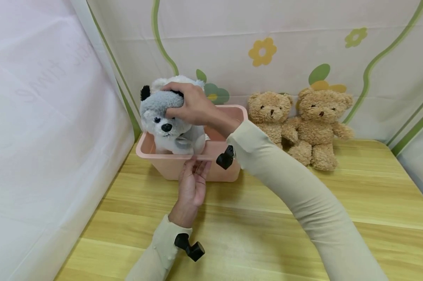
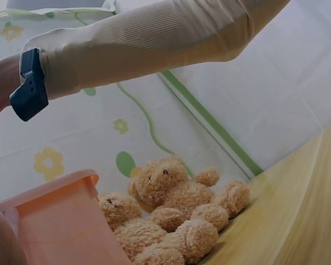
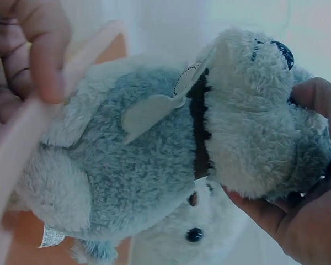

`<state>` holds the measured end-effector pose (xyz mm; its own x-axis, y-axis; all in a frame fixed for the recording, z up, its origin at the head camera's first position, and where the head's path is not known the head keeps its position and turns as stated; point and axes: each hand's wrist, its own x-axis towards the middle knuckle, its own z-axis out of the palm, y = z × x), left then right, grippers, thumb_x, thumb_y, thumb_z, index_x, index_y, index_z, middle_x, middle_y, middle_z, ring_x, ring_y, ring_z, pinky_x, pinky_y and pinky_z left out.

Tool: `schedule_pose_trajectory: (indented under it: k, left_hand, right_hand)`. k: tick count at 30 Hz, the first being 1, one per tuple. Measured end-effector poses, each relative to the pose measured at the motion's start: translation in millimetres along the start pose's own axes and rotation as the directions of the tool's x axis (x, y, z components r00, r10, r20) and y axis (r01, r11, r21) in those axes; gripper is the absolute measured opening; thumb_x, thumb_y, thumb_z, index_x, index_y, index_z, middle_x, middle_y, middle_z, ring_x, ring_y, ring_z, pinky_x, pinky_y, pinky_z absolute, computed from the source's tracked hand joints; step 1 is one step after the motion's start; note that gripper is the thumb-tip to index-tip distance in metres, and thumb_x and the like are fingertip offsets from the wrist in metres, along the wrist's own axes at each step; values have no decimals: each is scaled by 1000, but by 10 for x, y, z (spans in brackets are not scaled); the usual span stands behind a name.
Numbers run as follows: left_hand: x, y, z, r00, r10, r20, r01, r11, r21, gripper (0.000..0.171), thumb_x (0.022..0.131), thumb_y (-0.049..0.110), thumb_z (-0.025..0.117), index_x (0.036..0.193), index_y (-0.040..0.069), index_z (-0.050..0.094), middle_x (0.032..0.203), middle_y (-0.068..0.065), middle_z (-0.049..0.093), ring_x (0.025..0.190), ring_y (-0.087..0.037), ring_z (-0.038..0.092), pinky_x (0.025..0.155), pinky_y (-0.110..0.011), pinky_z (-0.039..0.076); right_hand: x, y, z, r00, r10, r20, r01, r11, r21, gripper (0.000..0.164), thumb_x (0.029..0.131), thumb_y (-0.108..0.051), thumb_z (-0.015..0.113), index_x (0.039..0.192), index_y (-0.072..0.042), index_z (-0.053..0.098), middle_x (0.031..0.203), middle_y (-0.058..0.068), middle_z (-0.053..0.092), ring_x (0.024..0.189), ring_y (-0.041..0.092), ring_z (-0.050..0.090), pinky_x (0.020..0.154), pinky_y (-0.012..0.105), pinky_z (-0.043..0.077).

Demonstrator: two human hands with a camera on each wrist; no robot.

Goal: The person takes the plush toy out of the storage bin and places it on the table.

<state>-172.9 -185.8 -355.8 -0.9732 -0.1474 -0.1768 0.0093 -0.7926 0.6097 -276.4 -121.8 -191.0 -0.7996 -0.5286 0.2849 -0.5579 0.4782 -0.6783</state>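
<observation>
A grey-and-white plush dog [image 1: 162,113] sits at the left end of a pink plastic bin [image 1: 225,169], its head above the rim. My right hand [image 1: 195,103] grips the dog's head from above, thumb and fingers on opposite sides, as the right wrist view also shows. At the bin's front rim, my left hand [image 1: 193,185] pinches the edge, its thumb [image 3: 48,77] over the lip. Behind the dog is a white plush toy [image 3: 171,234] with dark eyes, mostly hidden in the head view. A dark band circles the dog's neck, with a pale tag [image 3: 151,113] hanging there.
Two tan teddy bears [image 1: 320,125] sit side by side right of the bin, against the flower-printed backdrop [image 1: 211,50]. White cloth [image 1: 50,148] hangs along the left side of the wooden table [image 1: 239,242]. My right forearm crosses over the tabletop.
</observation>
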Motion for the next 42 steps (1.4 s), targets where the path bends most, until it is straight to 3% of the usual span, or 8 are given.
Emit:
schedule_pose_trajectory:
  k: [4,10,15,21,32,38,42]
  left_hand:
    - [15,1,1,1000,7,-11,-7,1000,-16,4,94,15,51,94,11,52,88,-1,52,83,-12,62,90,-27,55]
    - [33,3,-3,1000,16,-17,-16,1000,-17,9,94,15,52,86,11,53,85,-1,51,82,-13,62,89,-27,56]
    - [38,1,-4,1000,11,-26,-12,1000,-13,11,94,15,51,84,12,53,84,0,51,82,-13,61,89,-26,56]
    - [46,5,-3,1000,9,-16,-9,1000,-23,11,94,15,51,84,12,55,84,0,52,82,-13,61,89,-26,56]
    - [43,20,2,1000,6,-19,-6,1000,-16,12,94,15,52,82,12,54,83,0,51,83,-13,60,89,-25,55]
    - [30,22,-2,1000,18,7,-18,1000,-24,11,93,16,55,83,11,53,84,-1,51,82,-13,60,88,-25,56]
    - [45,17,-5,1000,11,-21,-12,999,-36,12,94,14,52,82,12,52,84,-1,52,82,-14,61,87,-26,56]
  right_hand:
    - [-3,-48,-110,1000,1,-19,-1,1000,19,50,78,-27,71,125,-32,53,126,-7,55,108,6,52,89,24,48]
    - [-8,-72,-258,1000,5,-28,-1,992,128,52,77,-21,73,125,-27,53,123,-3,56,108,7,51,90,24,48]
    - [-26,-117,-410,998,22,-58,-7,972,237,51,76,-15,74,123,-22,55,122,0,55,107,12,50,89,26,48]
    - [-116,-237,-608,993,0,-122,30,968,249,48,77,-12,72,122,-19,57,119,1,56,103,12,50,85,27,48]
    - [-276,-391,-920,981,-8,-192,76,933,353,47,73,-3,70,117,-14,60,116,4,57,104,14,50,88,28,48]
    - [-344,-336,-1088,973,-10,-232,102,917,387,49,72,0,70,118,-10,58,115,5,56,105,16,50,92,30,48]
    - [-378,-230,-1219,966,9,-259,101,907,408,50,71,3,70,119,-9,58,114,4,55,106,17,50,94,32,48]
